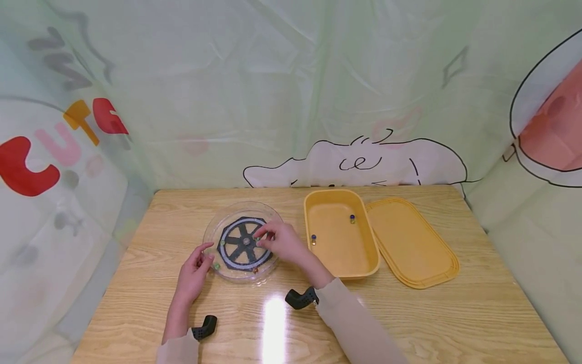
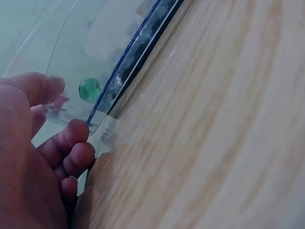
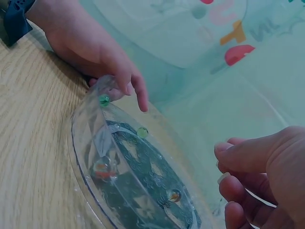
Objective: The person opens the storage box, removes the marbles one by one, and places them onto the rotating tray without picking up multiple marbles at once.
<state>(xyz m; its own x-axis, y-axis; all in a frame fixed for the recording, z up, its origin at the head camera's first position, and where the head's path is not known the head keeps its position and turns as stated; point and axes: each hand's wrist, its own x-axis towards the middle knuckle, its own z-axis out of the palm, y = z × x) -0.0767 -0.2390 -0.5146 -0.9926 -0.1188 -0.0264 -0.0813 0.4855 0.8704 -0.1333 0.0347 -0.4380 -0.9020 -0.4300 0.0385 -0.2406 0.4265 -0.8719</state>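
A clear round dish (image 1: 213, 230) with a dark spoked wheel pattern (image 1: 246, 241) stands on the table. Several glass marbles lie in it, among them a green marble (image 2: 89, 89) beside the left hand and an orange one (image 1: 255, 270) near the front wall. My left hand (image 1: 193, 275) grips the dish's left rim, its fingers bent around the wall. Over the right half of the dish is my right hand (image 1: 284, 242), fingers loosely bent. Thumb and fingertips stand apart in the right wrist view, with nothing between them, above a brownish marble (image 3: 174, 195).
Right of the dish stands a deep yellow tub (image 1: 334, 263) with several small marbles on its floor. Its flat yellow lid (image 1: 414, 242) lies against the tub's right side. A printed curtain (image 1: 291, 101) hangs along the table's back and sides.
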